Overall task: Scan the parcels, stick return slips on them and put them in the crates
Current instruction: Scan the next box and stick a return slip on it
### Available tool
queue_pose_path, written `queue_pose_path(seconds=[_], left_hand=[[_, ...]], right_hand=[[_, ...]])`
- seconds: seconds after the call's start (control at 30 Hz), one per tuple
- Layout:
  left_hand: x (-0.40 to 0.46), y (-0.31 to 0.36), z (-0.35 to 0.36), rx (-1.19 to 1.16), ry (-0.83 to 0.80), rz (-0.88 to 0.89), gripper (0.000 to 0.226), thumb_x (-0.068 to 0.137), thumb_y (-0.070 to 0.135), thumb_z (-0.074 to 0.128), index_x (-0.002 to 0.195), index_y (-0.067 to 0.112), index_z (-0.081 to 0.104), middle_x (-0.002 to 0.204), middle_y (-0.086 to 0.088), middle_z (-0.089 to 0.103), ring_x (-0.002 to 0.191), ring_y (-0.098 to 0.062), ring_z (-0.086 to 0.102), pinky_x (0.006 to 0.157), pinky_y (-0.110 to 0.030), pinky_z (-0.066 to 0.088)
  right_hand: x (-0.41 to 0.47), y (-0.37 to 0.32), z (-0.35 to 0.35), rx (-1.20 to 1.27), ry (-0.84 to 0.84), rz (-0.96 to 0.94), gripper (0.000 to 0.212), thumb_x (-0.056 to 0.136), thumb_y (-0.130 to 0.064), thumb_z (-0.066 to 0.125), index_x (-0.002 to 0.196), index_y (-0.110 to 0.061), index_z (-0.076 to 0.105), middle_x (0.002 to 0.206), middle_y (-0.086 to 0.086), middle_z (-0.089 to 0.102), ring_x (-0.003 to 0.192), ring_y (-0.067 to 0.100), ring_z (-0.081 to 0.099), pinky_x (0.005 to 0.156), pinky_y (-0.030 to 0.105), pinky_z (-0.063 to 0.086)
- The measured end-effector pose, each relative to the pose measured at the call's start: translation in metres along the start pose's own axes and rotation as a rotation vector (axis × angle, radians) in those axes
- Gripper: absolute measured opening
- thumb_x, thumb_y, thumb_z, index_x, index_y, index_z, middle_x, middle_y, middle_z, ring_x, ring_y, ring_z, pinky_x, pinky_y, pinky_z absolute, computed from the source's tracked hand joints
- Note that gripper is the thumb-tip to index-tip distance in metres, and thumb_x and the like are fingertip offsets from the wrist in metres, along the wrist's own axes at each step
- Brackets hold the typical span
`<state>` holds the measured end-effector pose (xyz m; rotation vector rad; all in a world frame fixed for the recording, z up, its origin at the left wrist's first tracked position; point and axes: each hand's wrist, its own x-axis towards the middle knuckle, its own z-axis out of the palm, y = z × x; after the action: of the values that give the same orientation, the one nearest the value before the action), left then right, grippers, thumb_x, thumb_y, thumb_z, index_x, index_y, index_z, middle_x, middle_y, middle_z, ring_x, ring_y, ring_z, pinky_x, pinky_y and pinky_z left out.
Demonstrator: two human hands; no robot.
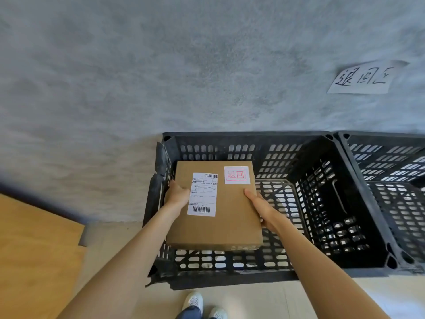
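A flat brown cardboard parcel (230, 212) hangs over the left part of a black slatted crate (345, 203). On its top face are a white shipping label (202, 194) with barcodes and a white return slip (236, 175) with red characters. My left hand (177, 194) grips the parcel's left edge, thumb on top. My right hand (259, 208) grips its right edge the same way. The fingers under the parcel are hidden. The crate's floor shows bare to the right of the parcel.
A second black crate (395, 171) stands against the first on the right. Both sit on the floor by a grey wall (184, 65) carrying a handwritten paper sign (365, 79). A wooden table corner (34, 238) is at the left. My shoes (202, 306) are below.
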<state>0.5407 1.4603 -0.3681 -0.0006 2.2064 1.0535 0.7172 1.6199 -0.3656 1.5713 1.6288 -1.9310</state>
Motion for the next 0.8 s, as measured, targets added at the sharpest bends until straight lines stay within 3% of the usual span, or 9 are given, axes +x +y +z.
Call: queue_pose_path(seconds=[0.1,0.2,0.27,0.3,0.4,0.47,0.53,0.63,0.8], left_hand=[[-0.001,-0.003,0.0,-0.006,0.003,0.014,0.06,0.094,0.022,0.06,0.145,0.011,0.031,0.13,-0.01,0.057,0.112,-0.027,0.056,0.082,-0.034,0.044],[-0.009,-0.005,-0.001,-0.018,0.018,0.07,0.061,0.092,0.007,0.056,0.147,0.015,0.031,0.132,-0.005,0.056,0.112,-0.023,0.057,0.073,-0.025,0.044],[-0.013,-0.007,-0.001,-0.003,0.043,0.157,0.064,0.091,0.0,0.055,0.148,0.019,0.032,0.135,-0.001,0.054,0.118,-0.021,0.056,0.071,-0.019,0.044],[-0.018,-0.007,-0.001,0.008,0.051,0.201,0.068,0.09,0.0,0.056,0.149,0.021,0.03,0.139,0.001,0.051,0.122,-0.021,0.054,0.075,-0.019,0.048],[-0.031,-0.006,-0.005,0.06,0.066,0.269,0.075,0.089,0.007,0.061,0.153,0.024,0.023,0.151,0.0,0.039,0.133,-0.023,0.045,0.101,-0.04,0.049],[-0.041,-0.002,-0.009,0.07,0.053,0.274,0.074,0.091,0.01,0.061,0.153,0.023,0.023,0.152,-0.001,0.038,0.135,-0.024,0.043,0.101,-0.035,0.048],[-0.055,0.008,-0.016,0.089,0.038,0.291,0.072,0.094,0.012,0.059,0.154,0.02,0.022,0.154,0.0,0.034,0.135,-0.023,0.043,0.089,-0.023,0.045],[-0.073,0.031,-0.038,0.092,0.068,0.386,0.068,0.094,0.017,0.06,0.153,0.018,0.025,0.156,-0.003,0.031,0.14,-0.023,0.036,0.107,-0.033,0.038],[-0.108,0.086,-0.127,0.144,0.261,0.577,0.062,0.093,0.016,0.06,0.148,0.015,0.034,0.152,-0.006,0.038,0.138,-0.023,0.037,0.107,-0.031,0.033]], right_hand=[[0.002,0.001,0.001,-0.008,0.003,-0.015,0.048,0.099,-0.053,0.039,0.142,-0.035,0.029,0.102,-0.006,0.058,0.088,0.015,0.056,0.08,0.041,0.044],[0.011,0.003,0.001,0.023,0.005,-0.031,0.066,0.096,-0.056,0.044,0.151,-0.042,0.011,0.121,-0.002,0.055,0.106,0.023,0.056,0.096,0.053,0.045],[0.015,0.005,0.0,0.01,-0.007,-0.035,0.07,0.094,-0.058,0.044,0.151,-0.045,0.006,0.131,0.0,0.052,0.11,0.025,0.054,0.098,0.056,0.043],[0.015,0.005,0.0,-0.005,-0.012,-0.034,0.072,0.094,-0.059,0.045,0.151,-0.045,0.004,0.135,0.0,0.05,0.111,0.025,0.054,0.098,0.055,0.043],[0.008,0.004,0.002,-0.035,-0.008,-0.033,0.076,0.093,-0.059,0.045,0.153,-0.037,0.003,0.141,0.003,0.047,0.114,0.027,0.052,0.098,0.052,0.043],[0.0,0.001,0.004,-0.061,0.045,-0.06,0.08,0.095,-0.056,0.046,0.154,-0.026,0.001,0.148,0.006,0.039,0.127,0.03,0.045,0.101,0.049,0.037],[-0.012,-0.007,0.007,-0.156,0.132,-0.132,0.086,0.094,-0.056,0.047,0.155,-0.015,0.001,0.156,0.011,0.027,0.14,0.032,0.032,0.111,0.046,0.029],[-0.039,-0.037,0.013,-0.349,0.256,-0.28,0.09,0.092,-0.055,0.051,0.154,-0.007,0.006,0.158,0.016,0.022,0.143,0.034,0.027,0.114,0.045,0.026],[-0.113,-0.119,0.043,-0.68,0.319,-0.613,0.083,0.093,-0.049,0.055,0.153,-0.009,0.015,0.155,0.016,0.028,0.14,0.038,0.029,0.112,0.05,0.032]])
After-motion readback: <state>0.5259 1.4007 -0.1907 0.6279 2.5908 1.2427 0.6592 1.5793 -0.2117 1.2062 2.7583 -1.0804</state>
